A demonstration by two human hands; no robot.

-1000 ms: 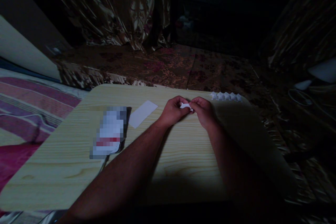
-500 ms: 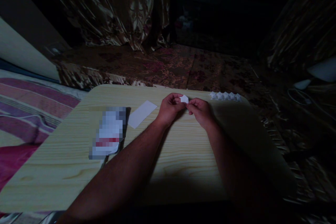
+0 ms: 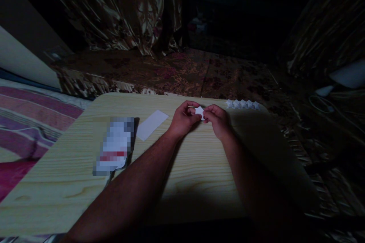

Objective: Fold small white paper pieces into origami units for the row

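A small white folded paper star (image 3: 199,111) is pinched between both hands above the far middle of the wooden table. My left hand (image 3: 184,118) is closed on its left side, with the thumb across the lower edge. At the star's right edge, my right hand (image 3: 217,119) grips it between thumb and fingers. Several white paper stars (image 3: 243,104) stand in a row to the right of my right hand. Left of my left hand lies a flat stack or sheet of white paper strips (image 3: 153,124); which of the two I cannot tell.
The light wooden table (image 3: 196,167) has rounded corners. A phone-like object (image 3: 115,144), blurred out, lies on its left part with a cable at its near end. A striped bed (image 3: 25,114) is at the left, a patterned ledge (image 3: 171,70) behind, and a pale lamp (image 3: 349,74) at right.
The paper star has turned slightly between my hands, and my right fingers have closed in further over its right edge. The whole view has shifted a little.
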